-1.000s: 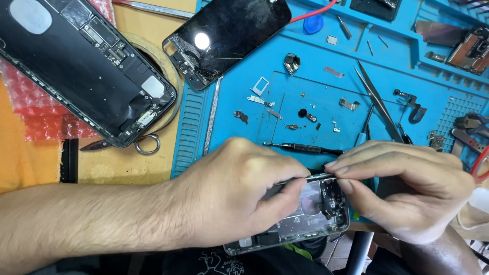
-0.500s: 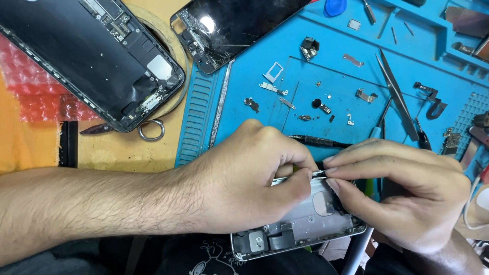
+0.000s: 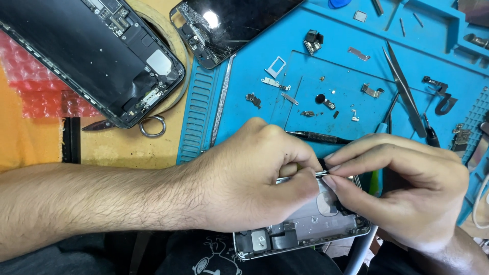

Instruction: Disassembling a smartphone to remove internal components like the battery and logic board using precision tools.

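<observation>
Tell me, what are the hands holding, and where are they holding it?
Both hands, left and right, pinch a thin metal tool over the open phone shell; which part they grip is hidden.

blue mat [image 3: 244, 97]: tweezers [image 3: 405, 89], small brackets [image 3: 275, 84], perhaps screws.

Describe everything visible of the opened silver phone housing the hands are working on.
The silver phone housing lies open side up at the near edge of the blue repair mat, slightly tilted, over the person's lap. It looks like metal, mostly emptied, with small dark parts and a grey block near its lower end. The left hand covers its upper left part; the right hand rests on its right side. Both pinch a thin metal tool held above it. Its far end is hidden.
</observation>
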